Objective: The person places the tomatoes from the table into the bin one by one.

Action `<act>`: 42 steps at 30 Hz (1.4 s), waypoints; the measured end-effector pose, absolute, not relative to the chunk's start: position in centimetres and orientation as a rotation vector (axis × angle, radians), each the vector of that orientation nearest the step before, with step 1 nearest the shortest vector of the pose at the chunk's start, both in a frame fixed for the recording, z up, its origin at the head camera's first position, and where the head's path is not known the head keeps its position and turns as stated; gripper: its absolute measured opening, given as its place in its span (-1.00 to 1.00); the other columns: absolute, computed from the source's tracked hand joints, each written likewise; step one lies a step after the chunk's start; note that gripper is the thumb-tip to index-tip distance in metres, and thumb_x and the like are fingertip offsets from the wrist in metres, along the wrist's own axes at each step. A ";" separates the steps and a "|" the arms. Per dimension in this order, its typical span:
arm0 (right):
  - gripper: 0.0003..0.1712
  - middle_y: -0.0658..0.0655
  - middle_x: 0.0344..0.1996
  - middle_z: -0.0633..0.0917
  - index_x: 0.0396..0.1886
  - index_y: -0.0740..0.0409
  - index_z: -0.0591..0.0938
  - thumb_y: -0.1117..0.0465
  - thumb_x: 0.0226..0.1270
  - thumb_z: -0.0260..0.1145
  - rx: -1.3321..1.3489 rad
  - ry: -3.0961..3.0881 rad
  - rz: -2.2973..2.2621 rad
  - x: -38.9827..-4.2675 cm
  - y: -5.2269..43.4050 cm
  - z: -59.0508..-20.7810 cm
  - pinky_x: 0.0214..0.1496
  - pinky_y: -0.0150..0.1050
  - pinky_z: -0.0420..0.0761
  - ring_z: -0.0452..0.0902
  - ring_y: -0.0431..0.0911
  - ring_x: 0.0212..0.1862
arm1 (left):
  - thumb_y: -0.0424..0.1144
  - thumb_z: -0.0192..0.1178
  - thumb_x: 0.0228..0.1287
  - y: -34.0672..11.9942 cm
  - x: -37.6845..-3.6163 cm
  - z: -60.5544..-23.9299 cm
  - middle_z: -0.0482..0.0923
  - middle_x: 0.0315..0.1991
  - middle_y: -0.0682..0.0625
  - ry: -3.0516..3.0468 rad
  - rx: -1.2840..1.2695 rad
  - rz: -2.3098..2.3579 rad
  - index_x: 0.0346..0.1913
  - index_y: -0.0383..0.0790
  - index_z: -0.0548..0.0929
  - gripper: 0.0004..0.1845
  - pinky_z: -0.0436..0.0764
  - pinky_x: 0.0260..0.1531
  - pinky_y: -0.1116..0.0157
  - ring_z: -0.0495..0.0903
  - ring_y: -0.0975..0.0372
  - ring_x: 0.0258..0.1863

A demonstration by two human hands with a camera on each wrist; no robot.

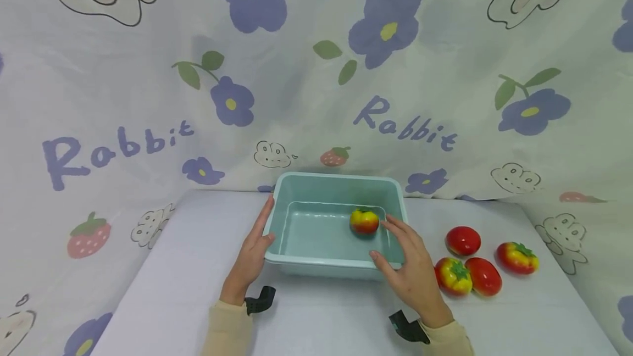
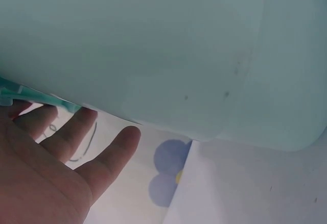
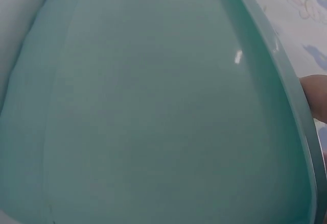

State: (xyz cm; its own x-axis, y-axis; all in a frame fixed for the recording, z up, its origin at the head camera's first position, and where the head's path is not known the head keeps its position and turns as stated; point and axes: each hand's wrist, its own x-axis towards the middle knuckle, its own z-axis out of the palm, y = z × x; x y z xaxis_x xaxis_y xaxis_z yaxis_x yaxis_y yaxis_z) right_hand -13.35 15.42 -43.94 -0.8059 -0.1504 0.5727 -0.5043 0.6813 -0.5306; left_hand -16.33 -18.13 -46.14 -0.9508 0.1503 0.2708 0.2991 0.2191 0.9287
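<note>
Beige sleeves and black wrist mounts sit nearest the viewer at the lower edge of the head view. The left hand lies flat against the left outer wall of the pale green tub, fingers straight and relaxed, thumb at the rim; the left wrist view confirms extended fingers just under the tub's rim. The right hand rests over the tub's right front corner with fingers extended, gripping nothing. The two hands are well apart, one on each side of the tub. The tub stands upright on the white bench, roughly central. Inside it, toward the right side of the floor, lies one red-and-yellow tomato, just beyond the right hand's fingertips; contact cannot be determined. To the right of the tub, four more tomatoes lie on the bench in a loose cluster, two of them touching. Behind the bench hangs a printed cloth backdrop with purple flowers, strawberries and the word "Rabbit".
</note>
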 end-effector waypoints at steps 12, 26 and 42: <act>-0.26 0.18 0.32 0.53 0.29 0.19 0.56 0.35 0.03 0.52 0.411 -2.269 1.066 -14.1 18.4 -43.3 0.34 0.08 0.46 0.41 0.10 0.32 | -0.52 -0.26 0.38 -18.3 -16.2 -46.2 -0.14 0.63 0.10 -2.353 -0.444 -1.832 0.63 0.03 -0.04 -0.20 -0.13 0.51 0.23 -0.19 0.27 0.59; -0.30 0.24 0.35 0.48 0.33 0.18 0.52 0.22 0.17 0.49 0.164 -2.416 1.041 -15.3 22.5 -44.5 0.12 0.39 0.50 0.36 0.24 0.35 | -0.52 -0.27 0.38 -18.2 -16.3 -46.3 -0.14 0.63 0.09 -2.346 -0.452 -1.832 0.63 0.03 -0.04 -0.21 -0.10 0.46 0.42 -0.18 0.27 0.59; -0.18 0.43 0.47 0.23 0.48 0.23 0.31 0.04 0.33 0.38 -0.181 -2.738 1.024 -16.4 27.0 -45.5 0.16 0.52 0.36 0.08 0.42 0.43 | -0.53 -0.27 0.37 -18.2 -16.4 -46.3 -0.14 0.63 0.09 -2.335 -0.466 -1.842 0.63 0.01 -0.05 -0.20 -0.07 0.43 0.50 -0.19 0.24 0.59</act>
State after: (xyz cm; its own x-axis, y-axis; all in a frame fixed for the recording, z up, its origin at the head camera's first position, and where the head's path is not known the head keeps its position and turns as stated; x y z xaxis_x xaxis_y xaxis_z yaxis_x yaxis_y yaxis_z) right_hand -16.44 27.04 -45.48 -0.9699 0.1879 0.1547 0.0402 0.7506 -0.6595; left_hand -16.42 -18.17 -46.25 -0.9437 0.1587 0.2903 0.3193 0.2067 0.9248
